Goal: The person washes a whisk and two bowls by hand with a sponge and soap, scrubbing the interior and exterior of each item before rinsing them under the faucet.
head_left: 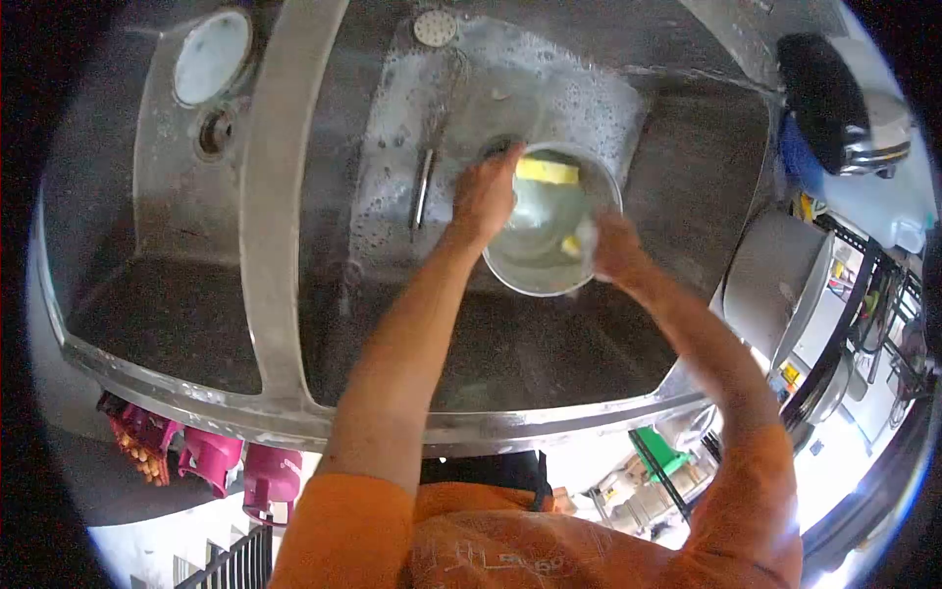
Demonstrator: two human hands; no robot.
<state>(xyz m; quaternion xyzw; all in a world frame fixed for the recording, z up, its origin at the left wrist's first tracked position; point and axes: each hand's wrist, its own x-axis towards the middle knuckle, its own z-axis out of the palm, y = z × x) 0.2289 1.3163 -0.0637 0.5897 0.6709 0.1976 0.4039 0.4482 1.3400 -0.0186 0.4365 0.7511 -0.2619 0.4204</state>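
Note:
A round metal bowl [554, 270] sits tilted over the sink basin [373, 324], its open side facing me. My left hand [483, 201] is closed on the bowl's left rim, the thumb toward the inside. Against the upper inner wall shows a yellow block like a sponge [547, 172]. At the right rim is my right hand [616, 245], its fingers smeared by motion. A small blurred patch of yellow and white [574, 243] shows right at those fingertips; I cannot tell whether they hold it.
Soapy water covers the basin floor, with a slim metal utensil [423, 188] left of the bowl. A drain strainer [435, 28] is at the back. Beyond the divider [280, 196], a whitish round lid-like piece [212, 57] lies in the left basin. A large pot [775, 280] stands at right.

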